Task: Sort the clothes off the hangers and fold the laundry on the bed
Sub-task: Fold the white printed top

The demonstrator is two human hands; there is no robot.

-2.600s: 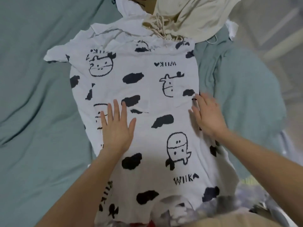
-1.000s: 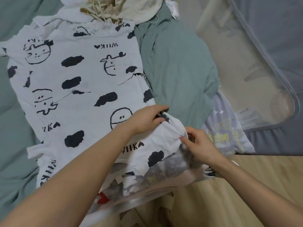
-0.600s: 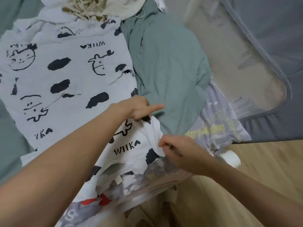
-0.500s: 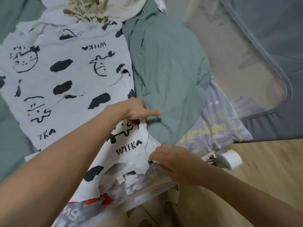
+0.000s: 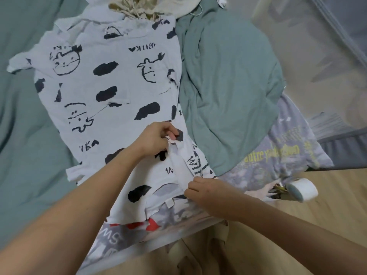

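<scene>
Now both hands pinch the soft, wrinkled edge of the white tee (image 5: 111, 92) with black blotches, left hand (image 5: 156, 138) at its side fold, right hand (image 5: 202, 190) at the hem, the tee flat on the green sheet (image 5: 25, 155) beside a rumpled green cloth (image 5: 228, 96)

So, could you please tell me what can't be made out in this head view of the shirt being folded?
- Right fingertips: tucked under the right hand where it pinches the white shirt.
- Grey shirt: partly covered by the white shirt and the green cloth; its yellow print is too blurred to read.
- Beige garment: cut off by the top edge.
- White roll: motion-blurred.
</scene>
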